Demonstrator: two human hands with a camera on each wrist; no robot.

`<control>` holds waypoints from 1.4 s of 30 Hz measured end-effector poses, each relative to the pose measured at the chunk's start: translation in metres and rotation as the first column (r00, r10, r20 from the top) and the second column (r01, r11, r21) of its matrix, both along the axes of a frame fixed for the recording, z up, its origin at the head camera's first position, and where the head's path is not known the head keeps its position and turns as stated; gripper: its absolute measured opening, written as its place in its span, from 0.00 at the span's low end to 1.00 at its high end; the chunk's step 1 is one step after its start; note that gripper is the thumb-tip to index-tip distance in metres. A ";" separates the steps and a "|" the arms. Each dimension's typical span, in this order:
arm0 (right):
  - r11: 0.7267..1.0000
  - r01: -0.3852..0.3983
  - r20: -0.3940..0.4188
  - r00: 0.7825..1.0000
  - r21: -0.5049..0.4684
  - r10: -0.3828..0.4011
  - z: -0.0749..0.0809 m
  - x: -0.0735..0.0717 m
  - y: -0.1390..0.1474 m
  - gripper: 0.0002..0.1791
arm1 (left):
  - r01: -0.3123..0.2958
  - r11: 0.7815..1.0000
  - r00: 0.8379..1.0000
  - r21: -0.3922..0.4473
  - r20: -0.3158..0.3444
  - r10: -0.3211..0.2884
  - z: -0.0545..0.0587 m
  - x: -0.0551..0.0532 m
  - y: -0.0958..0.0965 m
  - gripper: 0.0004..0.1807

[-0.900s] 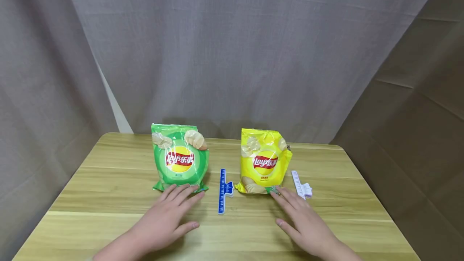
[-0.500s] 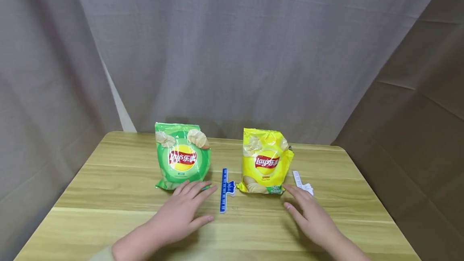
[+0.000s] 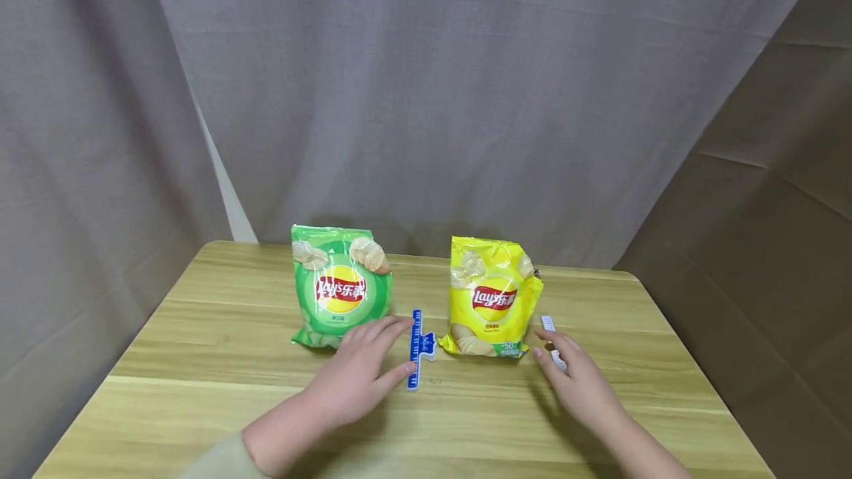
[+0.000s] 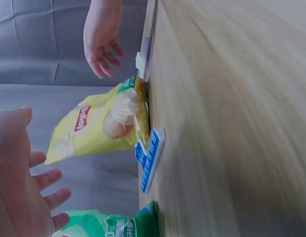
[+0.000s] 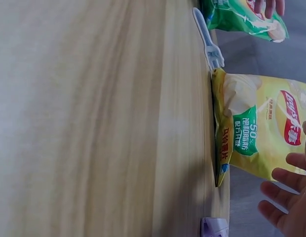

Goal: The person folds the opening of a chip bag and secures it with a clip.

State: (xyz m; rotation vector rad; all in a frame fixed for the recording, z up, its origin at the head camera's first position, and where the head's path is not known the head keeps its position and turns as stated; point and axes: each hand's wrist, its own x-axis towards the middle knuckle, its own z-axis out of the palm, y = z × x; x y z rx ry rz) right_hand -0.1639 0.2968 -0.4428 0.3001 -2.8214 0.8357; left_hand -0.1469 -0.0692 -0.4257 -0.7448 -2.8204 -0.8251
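My left hand (image 3: 362, 372) is held above the table with fingers spread, just left of a blue-and-white ruler-edged bag clip (image 3: 416, 350). The left wrist view shows a gap between that hand (image 4: 24, 182) and the clip (image 4: 152, 159). Over a white bag clip (image 3: 547, 324), partly hidden by it, hovers my right hand (image 3: 577, 383), its fingers loosely bent and holding nothing. Between the two clips stands a yellow chip bag (image 3: 492, 298), its upper right corner torn. A green chip bag (image 3: 342, 287) stands behind the left hand.
Both bags and clips are on a wood-grain table (image 3: 452, 427). Grey curtain cloth (image 3: 426, 94) hangs behind the table's far edge, and darker cloth (image 3: 765, 257) hangs along the right side. A purple part of the right clip (image 5: 214, 227) shows in the right wrist view.
The left hand has moved right, away from the green bag's foot to the blue clip. My right hand has shifted right from the yellow bag's lower edge to over the white clip.
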 end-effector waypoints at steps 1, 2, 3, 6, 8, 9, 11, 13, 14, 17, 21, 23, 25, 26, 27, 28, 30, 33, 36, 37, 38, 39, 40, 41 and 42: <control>1.000 0.004 0.006 1.000 -0.009 -0.004 0.000 -0.001 0.000 0.25 | -0.004 1.000 1.000 0.004 0.007 0.004 0.000 -0.001 0.002 0.41; 1.000 0.008 0.011 1.000 -0.020 -0.008 0.001 -0.003 -0.001 0.25 | -0.005 1.000 1.000 0.009 0.012 0.005 0.001 -0.001 0.004 0.41; 0.999 0.013 0.017 1.000 -0.032 -0.012 0.001 -0.004 -0.001 0.25 | -0.006 1.000 1.000 0.013 0.016 0.006 0.002 -0.001 0.006 0.41; 0.997 0.035 0.033 0.999 -0.063 -0.033 0.002 -0.006 -0.003 0.26 | -0.004 1.000 1.000 0.019 -0.003 0.005 0.004 -0.003 0.012 0.40; 0.995 0.053 0.049 0.998 -0.083 -0.049 0.003 -0.008 -0.003 0.28 | -0.003 1.000 1.000 0.028 -0.023 0.003 0.006 -0.004 0.016 0.38; 0.994 0.064 0.057 0.997 -0.092 -0.059 0.004 -0.009 -0.004 0.28 | -0.003 0.999 0.999 0.034 -0.035 0.004 0.007 -0.004 0.019 0.38; 0.991 0.085 0.071 0.994 -0.105 -0.077 0.005 -0.011 -0.004 0.28 | -0.003 0.999 0.999 0.051 -0.054 0.005 0.010 -0.006 0.023 0.37; 0.988 0.106 0.084 0.992 -0.108 -0.098 0.006 -0.013 -0.004 0.28 | -0.005 0.998 0.998 0.070 -0.068 0.010 0.013 -0.007 0.028 0.36; 0.987 0.116 0.092 0.990 -0.110 -0.106 0.006 -0.015 -0.004 0.28 | -0.007 0.997 0.997 0.078 -0.077 0.013 0.015 -0.008 0.031 0.36; 0.983 0.139 0.108 0.986 -0.117 -0.126 0.007 -0.019 -0.004 0.30 | -0.015 0.995 0.994 0.094 -0.106 0.025 0.019 -0.010 0.038 0.35; 0.978 0.155 0.122 0.983 -0.139 -0.138 0.009 -0.023 -0.005 0.30 | -0.038 0.994 0.990 0.100 -0.131 0.051 0.025 -0.014 0.046 0.34; 0.976 0.158 0.129 0.982 -0.150 -0.139 0.010 -0.025 -0.005 0.30 | -0.047 0.993 0.988 0.107 -0.140 0.061 0.029 -0.015 0.050 0.34; 0.974 0.162 0.140 0.980 -0.156 -0.141 0.010 -0.027 -0.005 0.31 | -0.056 0.993 0.986 0.108 -0.147 0.072 0.032 -0.017 0.053 0.34; 0.974 0.165 0.143 0.979 -0.154 -0.143 0.010 -0.028 -0.005 0.32 | -0.060 0.992 0.986 0.107 -0.151 0.076 0.033 -0.018 0.055 0.34; 0.974 0.169 0.145 0.978 -0.152 -0.147 0.010 -0.029 -0.005 0.33 | -0.066 0.992 0.984 0.103 -0.156 0.082 0.034 -0.020 0.057 0.34; 0.973 0.172 0.147 0.978 -0.151 -0.150 0.010 -0.031 -0.005 0.33 | -0.073 0.992 0.984 0.098 -0.157 0.088 0.036 -0.021 0.058 0.34; 0.973 0.183 0.148 0.976 -0.142 -0.162 0.010 -0.033 -0.005 0.33 | -0.088 0.993 0.982 0.083 -0.159 0.101 0.038 -0.025 0.062 0.35; 0.973 0.195 0.145 0.974 -0.126 -0.177 0.010 -0.036 -0.006 0.32 | -0.107 0.992 0.978 0.066 -0.172 0.117 0.043 -0.032 0.066 0.35; 0.971 0.201 0.153 0.971 -0.127 -0.181 0.011 -0.040 -0.006 0.30 | -0.119 0.991 0.973 0.053 -0.192 0.127 0.046 -0.041 0.069 0.35; 0.971 0.203 0.158 0.971 -0.130 -0.182 0.011 -0.041 -0.007 0.30 | -0.126 0.991 0.971 0.047 -0.199 0.133 0.047 -0.044 0.071 0.35; 0.969 0.205 0.164 0.970 -0.134 -0.182 0.011 -0.042 -0.007 0.30 | -0.130 0.991 0.969 0.042 -0.207 0.136 0.048 -0.047 0.073 0.35; 0.968 0.206 0.171 0.969 -0.141 -0.181 0.010 -0.043 -0.007 0.29 | -0.132 0.991 0.967 0.037 -0.213 0.137 0.049 -0.050 0.075 0.35; 0.968 0.208 0.177 0.967 -0.143 -0.182 0.010 -0.044 -0.008 0.30 | -0.137 0.990 0.966 0.029 -0.218 0.140 0.050 -0.053 0.077 0.35; 0.966 0.212 0.183 0.966 -0.146 -0.184 0.010 -0.045 -0.008 0.30 | -0.141 0.990 0.964 0.023 -0.223 0.142 0.051 -0.056 0.079 0.35; 0.965 0.214 0.188 0.964 -0.150 -0.185 0.010 -0.046 -0.009 0.30 | -0.144 0.989 0.963 0.015 -0.228 0.144 0.051 -0.058 0.081 0.34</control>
